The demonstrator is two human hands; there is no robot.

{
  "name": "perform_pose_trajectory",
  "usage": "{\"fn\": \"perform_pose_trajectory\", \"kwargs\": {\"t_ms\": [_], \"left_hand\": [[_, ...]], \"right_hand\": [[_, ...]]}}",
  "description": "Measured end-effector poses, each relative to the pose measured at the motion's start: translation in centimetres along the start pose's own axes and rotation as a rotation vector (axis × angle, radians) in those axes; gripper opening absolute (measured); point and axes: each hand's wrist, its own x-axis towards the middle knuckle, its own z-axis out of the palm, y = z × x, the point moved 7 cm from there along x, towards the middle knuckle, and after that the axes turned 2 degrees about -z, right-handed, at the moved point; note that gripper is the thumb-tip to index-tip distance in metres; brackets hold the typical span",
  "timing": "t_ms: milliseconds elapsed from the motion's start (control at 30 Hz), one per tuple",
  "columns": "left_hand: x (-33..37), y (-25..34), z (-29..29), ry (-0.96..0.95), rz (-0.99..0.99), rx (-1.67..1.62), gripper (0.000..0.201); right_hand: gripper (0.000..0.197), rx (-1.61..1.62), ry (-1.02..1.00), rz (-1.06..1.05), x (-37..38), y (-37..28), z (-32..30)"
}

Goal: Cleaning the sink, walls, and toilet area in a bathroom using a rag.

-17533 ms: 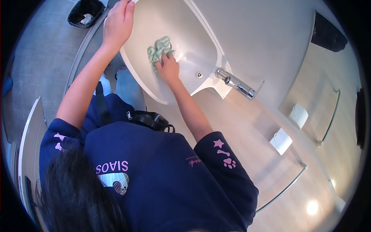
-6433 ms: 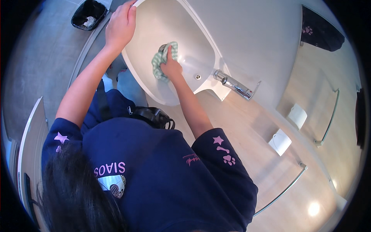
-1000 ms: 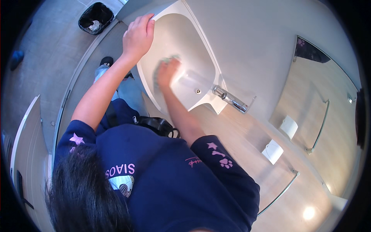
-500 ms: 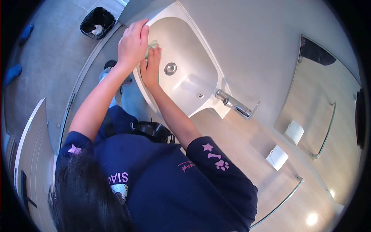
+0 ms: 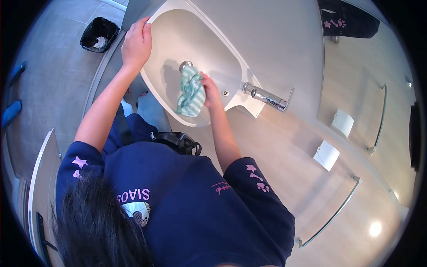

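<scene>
A green-and-white patterned cloth hangs in loose folds over the white washbasin. My right hand is closed on the cloth's right side, its fingers partly hidden behind the fabric. Just above the cloth shows the round metal drain, partly covered. At the basin's far left, my left hand grips the rim, fingers together. A chrome tap stands on the basin's right corner, close to the round overflow hole.
A black-lined bin with crumpled paper stands on the floor at the far left. White paper holder and a grab bar are on the right wall, below a mirror. An open door is at lower left; another person's legs show beyond.
My right hand has lifted the cloth off the basin's left inner side and brought it right and nearer to me. My left hand stays on the rim; the whole view has shifted slightly.
</scene>
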Motion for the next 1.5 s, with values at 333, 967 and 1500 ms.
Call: {"fn": "perform_pose_trajectory", "kwargs": {"t_ms": [333,967,1500], "left_hand": [[0.0,0.1,-0.4,0.016,0.002,0.007,0.031],[-0.7,0.0,-0.8,0.018,0.013,-0.038,0.030],[-0.3,-0.2,-0.5,0.017,0.055,-0.006,0.033]], "right_hand": [[0.050,-1.557,0.666,-0.777,2.9,-1.3,0.0],[0.062,-1.954,-0.017,-0.601,3.4,3.3,-1.7],[0.060,-2.075,0.424,-0.013,-0.6,8.1,-5.3]]}}
